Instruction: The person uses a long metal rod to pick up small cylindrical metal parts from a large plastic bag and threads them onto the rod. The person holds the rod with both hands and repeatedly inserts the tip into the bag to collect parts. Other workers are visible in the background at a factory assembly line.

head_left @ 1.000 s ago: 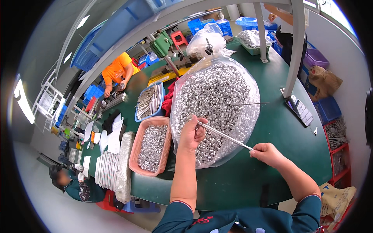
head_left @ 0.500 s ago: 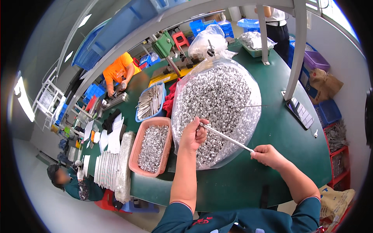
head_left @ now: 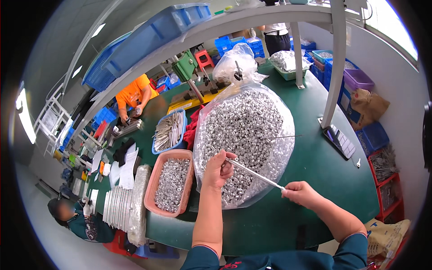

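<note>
Steel rod [head_left: 254, 173] lies near-centre over the clear bag of small metal sleeves [head_left: 245, 135]. Left hand [head_left: 219, 168] pinches its far-left end, right hand [head_left: 300, 194] grips its near-right end. Pink tray [head_left: 157, 180] sits left of the bag.

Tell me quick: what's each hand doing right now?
Left hand: closed, pinching the far end of the thin metal rod over the bag of small metal sleeves.
Right hand: closed on the rod's near end.
</note>
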A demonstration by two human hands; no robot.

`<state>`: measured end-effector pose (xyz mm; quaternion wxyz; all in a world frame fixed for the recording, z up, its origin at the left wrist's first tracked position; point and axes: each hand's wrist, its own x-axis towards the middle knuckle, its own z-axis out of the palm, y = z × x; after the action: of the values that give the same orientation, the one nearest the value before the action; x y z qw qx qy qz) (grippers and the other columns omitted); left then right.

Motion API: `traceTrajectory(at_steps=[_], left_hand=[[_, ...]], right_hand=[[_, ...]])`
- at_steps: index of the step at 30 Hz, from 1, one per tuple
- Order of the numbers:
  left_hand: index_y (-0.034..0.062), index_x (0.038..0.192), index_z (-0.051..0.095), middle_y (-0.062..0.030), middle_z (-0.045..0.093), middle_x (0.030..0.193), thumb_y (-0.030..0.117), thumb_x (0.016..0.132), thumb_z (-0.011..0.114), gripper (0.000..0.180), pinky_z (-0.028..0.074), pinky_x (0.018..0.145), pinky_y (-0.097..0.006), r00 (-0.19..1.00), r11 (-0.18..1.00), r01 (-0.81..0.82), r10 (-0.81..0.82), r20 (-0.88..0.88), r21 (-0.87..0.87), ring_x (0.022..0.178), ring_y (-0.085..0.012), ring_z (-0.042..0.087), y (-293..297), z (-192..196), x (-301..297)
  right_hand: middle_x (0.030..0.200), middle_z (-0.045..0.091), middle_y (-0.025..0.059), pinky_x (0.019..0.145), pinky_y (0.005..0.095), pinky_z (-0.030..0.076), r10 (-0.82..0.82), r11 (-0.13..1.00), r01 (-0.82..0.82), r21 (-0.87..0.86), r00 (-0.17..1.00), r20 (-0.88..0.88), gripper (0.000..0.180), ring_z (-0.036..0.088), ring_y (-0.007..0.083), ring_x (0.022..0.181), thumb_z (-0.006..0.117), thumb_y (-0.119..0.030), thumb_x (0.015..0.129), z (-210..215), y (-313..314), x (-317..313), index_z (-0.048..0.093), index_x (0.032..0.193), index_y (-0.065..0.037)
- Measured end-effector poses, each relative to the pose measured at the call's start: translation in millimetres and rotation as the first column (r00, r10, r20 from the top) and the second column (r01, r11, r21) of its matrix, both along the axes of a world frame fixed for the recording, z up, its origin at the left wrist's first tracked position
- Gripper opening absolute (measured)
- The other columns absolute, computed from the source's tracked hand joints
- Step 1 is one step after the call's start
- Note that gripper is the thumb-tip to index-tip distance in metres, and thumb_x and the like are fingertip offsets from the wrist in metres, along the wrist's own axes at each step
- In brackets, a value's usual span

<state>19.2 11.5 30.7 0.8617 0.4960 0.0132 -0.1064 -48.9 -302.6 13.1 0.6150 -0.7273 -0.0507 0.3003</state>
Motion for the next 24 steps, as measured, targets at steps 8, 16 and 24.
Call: traceTrajectory(at_steps=[8,16,24], left_hand=[[-0.0015,0.101,0.063,0.0035,0.036,0.053,0.045,0.093,0.056,0.047,0.019,0.038,-0.019,0.995,0.996,0.086,-0.086,0.041,-0.006,0.042,-0.0044,0.027,-16.0,-2.4,1.6],[-0.0026,0.115,0.055,0.0032,0.034,0.058,0.046,0.096,0.048,0.053,0.020,0.038,-0.019,0.995,0.968,0.068,-0.085,-0.058,-0.242,0.045,-0.0053,0.026,-8.3,-5.8,9.5],[-0.0016,0.117,0.056,0.0019,0.036,0.057,0.027,0.097,0.047,0.036,0.021,0.038,-0.020,1.000,0.969,0.013,-0.014,0.001,-0.248,0.045,-0.0061,0.026,1.4,-2.8,5.5]], right_hand=[[0.060,0.041,-0.0070,0.043,0.0201,0.022,0.042,0.977,0.003,0.213,0.977,-0.208,0.024,0.031,0.0020,0.048,0.059,-0.026,0.094,-0.9,0.1,-2.2,0.061,0.088,-0.002],[0.059,0.039,-0.0076,0.042,0.0200,0.022,-0.039,0.978,0.077,0.192,0.981,-0.192,0.022,0.030,0.0015,0.048,0.058,-0.024,0.094,4.8,-1.2,4.9,0.061,0.087,-0.002],[0.061,0.043,-0.0063,0.044,0.0203,0.025,-0.047,0.990,0.066,0.122,0.988,-0.150,0.023,0.034,0.0021,0.050,0.060,-0.024,0.092,3.5,-3.9,5.6,0.063,0.088,-0.002]])
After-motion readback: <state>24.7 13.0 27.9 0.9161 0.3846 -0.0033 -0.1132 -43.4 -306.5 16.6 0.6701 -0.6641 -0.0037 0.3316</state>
